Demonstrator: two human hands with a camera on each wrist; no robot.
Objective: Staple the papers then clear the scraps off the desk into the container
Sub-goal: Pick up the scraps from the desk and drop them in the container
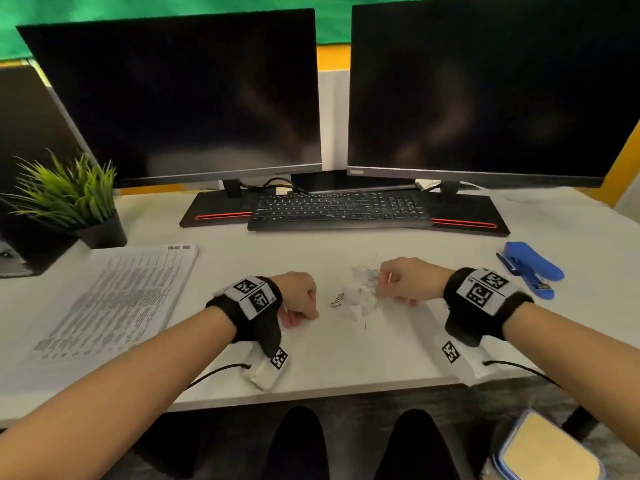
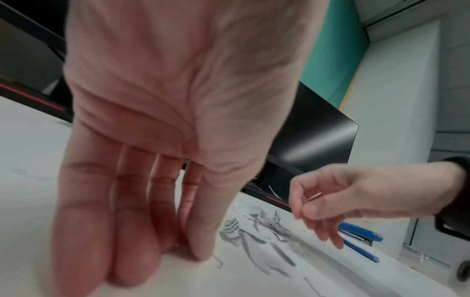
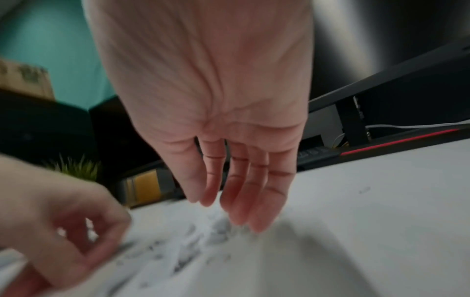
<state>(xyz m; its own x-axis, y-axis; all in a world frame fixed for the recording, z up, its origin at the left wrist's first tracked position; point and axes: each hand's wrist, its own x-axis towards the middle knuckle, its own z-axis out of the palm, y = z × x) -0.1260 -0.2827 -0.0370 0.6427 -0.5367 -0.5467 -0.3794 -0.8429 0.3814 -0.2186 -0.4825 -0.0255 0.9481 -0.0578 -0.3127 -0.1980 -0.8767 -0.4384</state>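
While scraps (image 1: 360,292) lie heaped mid-desk (image 1: 346,348) between both hands: right hand (image 1: 403,280) nearer, straight, close-set fingers (image 3: 244,197) touching heap's right edge. Left hand (image 1: 299,299) just left, fingers (image 2: 132,231) together, tips on desk. Papers (image 1: 114,299) far left; stapler (image 1: 530,268) right.

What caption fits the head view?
Both hands, left and right, flank paper scraps on the desk.

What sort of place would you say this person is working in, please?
Most likely an office workstation: two dark monitors and a keyboard stand on a white desk, with a printed document and a blue stapler.
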